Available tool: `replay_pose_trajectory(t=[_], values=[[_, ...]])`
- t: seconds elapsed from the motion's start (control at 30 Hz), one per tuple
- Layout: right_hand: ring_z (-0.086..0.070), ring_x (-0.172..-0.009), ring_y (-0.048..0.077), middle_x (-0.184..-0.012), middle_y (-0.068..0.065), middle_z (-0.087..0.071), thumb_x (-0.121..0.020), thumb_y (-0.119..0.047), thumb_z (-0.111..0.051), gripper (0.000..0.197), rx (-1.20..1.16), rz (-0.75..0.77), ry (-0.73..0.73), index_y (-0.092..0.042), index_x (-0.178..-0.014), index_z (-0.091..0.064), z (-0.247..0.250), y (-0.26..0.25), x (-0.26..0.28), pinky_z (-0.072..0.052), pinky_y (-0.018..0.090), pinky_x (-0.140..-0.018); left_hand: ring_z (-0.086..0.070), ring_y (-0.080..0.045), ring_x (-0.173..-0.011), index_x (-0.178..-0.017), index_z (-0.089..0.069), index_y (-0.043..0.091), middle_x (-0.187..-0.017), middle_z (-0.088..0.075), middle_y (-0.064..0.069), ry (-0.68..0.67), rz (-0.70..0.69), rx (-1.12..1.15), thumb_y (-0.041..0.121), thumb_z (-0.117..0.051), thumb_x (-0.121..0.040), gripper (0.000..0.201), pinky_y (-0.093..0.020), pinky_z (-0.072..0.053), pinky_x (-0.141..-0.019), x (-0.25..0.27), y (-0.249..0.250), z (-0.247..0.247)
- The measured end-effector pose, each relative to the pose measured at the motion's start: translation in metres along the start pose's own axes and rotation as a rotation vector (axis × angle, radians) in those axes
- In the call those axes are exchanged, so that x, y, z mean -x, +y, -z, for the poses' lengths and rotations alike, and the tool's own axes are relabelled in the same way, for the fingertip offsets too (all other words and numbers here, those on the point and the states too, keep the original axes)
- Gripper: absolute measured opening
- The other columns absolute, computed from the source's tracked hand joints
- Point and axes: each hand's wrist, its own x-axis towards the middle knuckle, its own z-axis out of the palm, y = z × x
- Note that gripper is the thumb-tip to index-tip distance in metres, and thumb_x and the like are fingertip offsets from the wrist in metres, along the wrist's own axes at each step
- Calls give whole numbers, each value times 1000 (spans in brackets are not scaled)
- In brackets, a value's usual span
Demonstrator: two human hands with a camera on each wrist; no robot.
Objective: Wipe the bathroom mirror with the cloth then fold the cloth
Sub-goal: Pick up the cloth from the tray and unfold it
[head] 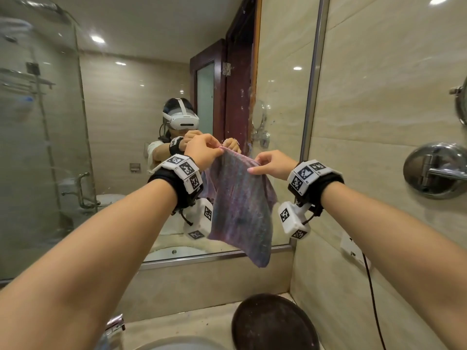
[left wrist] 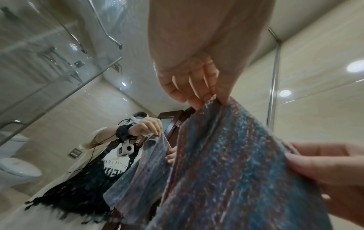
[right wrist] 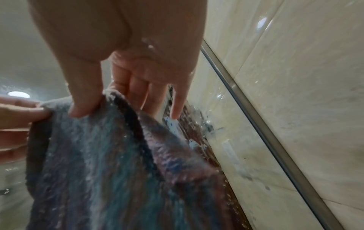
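Both hands [head: 202,151] [head: 271,164] pinch the cloth [head: 242,205] before the mirror [head: 151,122], dark tray [head: 273,324] below

I am wearing a black band on each bare forearm, with white blocks [head: 185,173] printed in black square codes strapped over it and a white camera housing [head: 293,219] hanging under it; what is probably a thin black cable is trailing from the right one.

Both my arms reach forward, raised; my left hand [head: 202,151] and right hand [head: 274,164] each pinch with thumb and fingertips.
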Motion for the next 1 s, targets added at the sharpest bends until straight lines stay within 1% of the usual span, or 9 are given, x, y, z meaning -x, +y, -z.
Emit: replay_pose_trajectory(t=[0.1, 0.23, 0.33, 0.4, 0.47, 0.57, 0.7, 0.83, 1.0], values=[[-50, -68, 11, -72, -1, -55, -82, -28, -70, 19, -38, -19, -60, -19, -70, -58, 4, -4, 4, -39, 22, -66, -56, -14, -85, -96, -66, 2, -90, -60, -3, -9, 22, -19, 16, -66, -84, 18, -31, -49, -81, -2, -1, -2], [-58, -81, 19, -81, 3, -61, -83, -23, -68, 10, -165, -38, -99, -17, -76, -64, 4, -7, 7, -47, 34, -80, -64, -22, -89, -93, -67, 3, -95, -66, -10, -40, 48, -12, 15, -68, -83, 15, -36, -54, -85, -3, -4, -2], [-56, -75, 16, -75, 0, -59, -84, -12, -67, 10, -308, 20, 77, -16, -75, -64, 4, -20, 7, -48, 29, -73, -66, -25, -91, -89, -67, 6, -95, -68, -12, -80, 70, -23, 14, -67, -83, 10, -39, -54, -87, -1, -9, -3], [-52, -66, 8, -72, 0, -59, -83, -9, -68, 4, -177, 58, 179, -11, -81, -66, 5, -29, 4, -44, 20, -63, -63, -22, -86, -86, -66, 9, -91, -67, -13, -138, 85, 55, 9, -66, -83, 3, -36, -53, -85, 4, -8, -4], [-49, -64, 5, -69, -4, -57, -81, -10, -70, 5, -16, 65, 234, -14, -83, -68, 6, -36, 0, -42, 23, -65, -59, -16, -80, -80, -64, 11, -86, -65, -9, -229, 82, 168, 1, -61, -84, 11, -33, -50, -80, 11, -3, -4], [-55, -68, 9, -67, -8, -58, -81, -17, -70, 3, 95, -25, 382, -20, -80, -70, 8, -37, -4, -46, 23, -65, -56, -17, -80, -76, -63, 15, -77, -61, -3, -340, 83, 253, -2, -60, -84, 19, -35, -48, -81, 19, 4, -4], [-67, -81, 24, -83, 5, -71, -82, -18, -65, 20, 17, -116, 577, -24, -64, -59, 1, -33, -7, -57, 38, -77, -55, -10, -71, -87, -66, 10, -73, -60, 1, -298, 50, 199, 4, -63, -83, 8, -20, -45, -68, 21, 10, -5], [-62, -84, 19, -93, 5, -70, -87, -13, -59, 8, -62, -88, 752, -16, -88, -66, -8, -38, 1, -53, 31, -80, -56, -7, -69, -90, -65, 7, -72, -60, 3, -262, -8, 225, 2, -61, -84, 8, -8, -45, -59, 22, 17, -6], [-64, -93, 22, -100, 6, -70, -89, -10, -58, 15, -83, 64, 896, -12, -101, -66, -13, -51, 3, -52, 35, -85, -59, -16, -86, -95, -67, 6, -90, -65, -8, -157, -15, 196, 7, -61, -86, 11, -25, -50, -78, 16, 24, -6]])
